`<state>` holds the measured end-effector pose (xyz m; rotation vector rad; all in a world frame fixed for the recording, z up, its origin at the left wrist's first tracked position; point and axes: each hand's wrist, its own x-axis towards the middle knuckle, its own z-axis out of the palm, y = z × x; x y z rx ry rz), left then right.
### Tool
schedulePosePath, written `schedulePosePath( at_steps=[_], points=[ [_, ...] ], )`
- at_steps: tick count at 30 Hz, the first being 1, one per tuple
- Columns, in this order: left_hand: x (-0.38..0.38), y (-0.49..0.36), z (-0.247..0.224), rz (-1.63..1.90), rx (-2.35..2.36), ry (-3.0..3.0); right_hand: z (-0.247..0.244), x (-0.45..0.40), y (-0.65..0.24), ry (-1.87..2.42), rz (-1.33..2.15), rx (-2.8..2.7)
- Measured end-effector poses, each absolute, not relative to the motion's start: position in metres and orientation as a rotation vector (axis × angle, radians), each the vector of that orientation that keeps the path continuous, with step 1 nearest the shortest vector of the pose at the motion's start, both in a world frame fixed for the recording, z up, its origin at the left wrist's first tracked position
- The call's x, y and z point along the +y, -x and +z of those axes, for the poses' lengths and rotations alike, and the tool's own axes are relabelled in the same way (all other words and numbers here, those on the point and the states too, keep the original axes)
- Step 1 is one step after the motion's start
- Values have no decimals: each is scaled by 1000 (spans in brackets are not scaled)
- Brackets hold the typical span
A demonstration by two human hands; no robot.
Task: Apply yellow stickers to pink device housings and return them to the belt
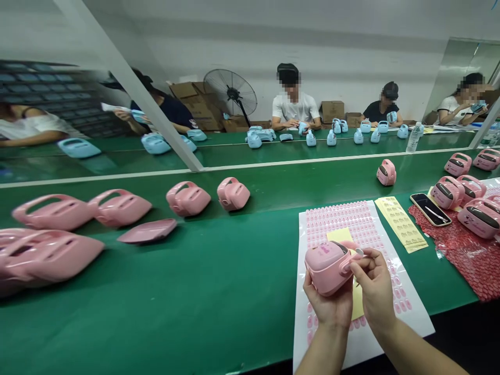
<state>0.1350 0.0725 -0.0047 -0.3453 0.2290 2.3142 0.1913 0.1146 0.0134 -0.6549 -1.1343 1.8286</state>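
The left hand [332, 307], palm up, cradles a rounded glossy pink plastic case with a handle [327, 266] above the white sheet of pink oval stickers [390, 312]; its fingers curl under the case. The right hand [373, 284] reaches in from the side, fingers pinched close at the handle's end around a small pale piece [359, 252]. A yellow paper [357, 302] lies beneath, partly hidden by the hands. The piece's exact shape is hard to make out.

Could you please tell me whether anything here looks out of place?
A flat pink piece looks odd, lying handleless among the handled pink cases at left. The phone on the red bubble wrap also seems out of place, a personal item beside more cases.
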Motion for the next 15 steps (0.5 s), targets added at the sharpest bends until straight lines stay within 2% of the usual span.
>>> schedulePosePath(
  at_steps=[6,15],
  points=[
    [74,-135,-11,2304,178,385,6,113,-188,659,1668,-1270],
    [72,-135,-11,2226,211,300,-13,116,-187,520,1017,-1620]
  ],
)
